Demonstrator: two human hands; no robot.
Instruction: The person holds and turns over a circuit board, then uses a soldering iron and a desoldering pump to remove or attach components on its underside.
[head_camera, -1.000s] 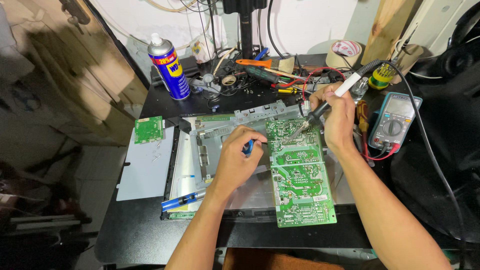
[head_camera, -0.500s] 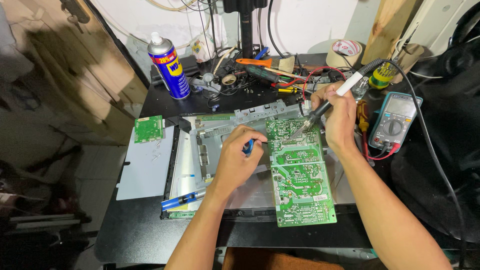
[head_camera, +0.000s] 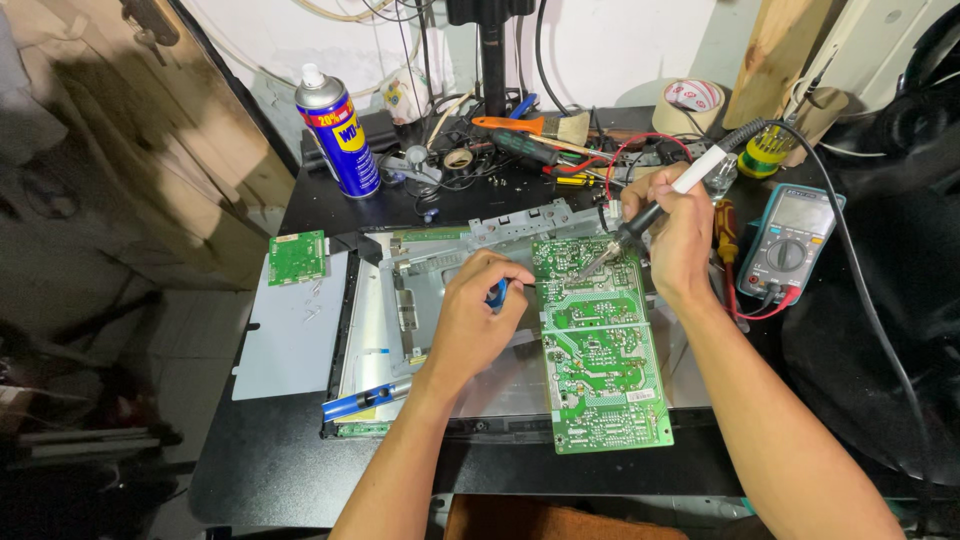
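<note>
A long green circuit board (head_camera: 600, 350) lies solder side up on a metal chassis (head_camera: 430, 290) on the black table. My right hand (head_camera: 675, 230) grips a white-handled soldering iron (head_camera: 655, 205), its tip resting on the board's upper part. My left hand (head_camera: 475, 320) rests on the chassis just left of the board, fingers curled around a small blue-handled tool (head_camera: 497, 293).
A blue desoldering pump (head_camera: 365, 400) lies at the chassis's front left. A small green board (head_camera: 297, 257) sits on a grey panel (head_camera: 290, 340). A spray can (head_camera: 337, 130), tape roll (head_camera: 690, 105), brush, screwdrivers and cables crowd the back. A multimeter (head_camera: 790, 245) is at right.
</note>
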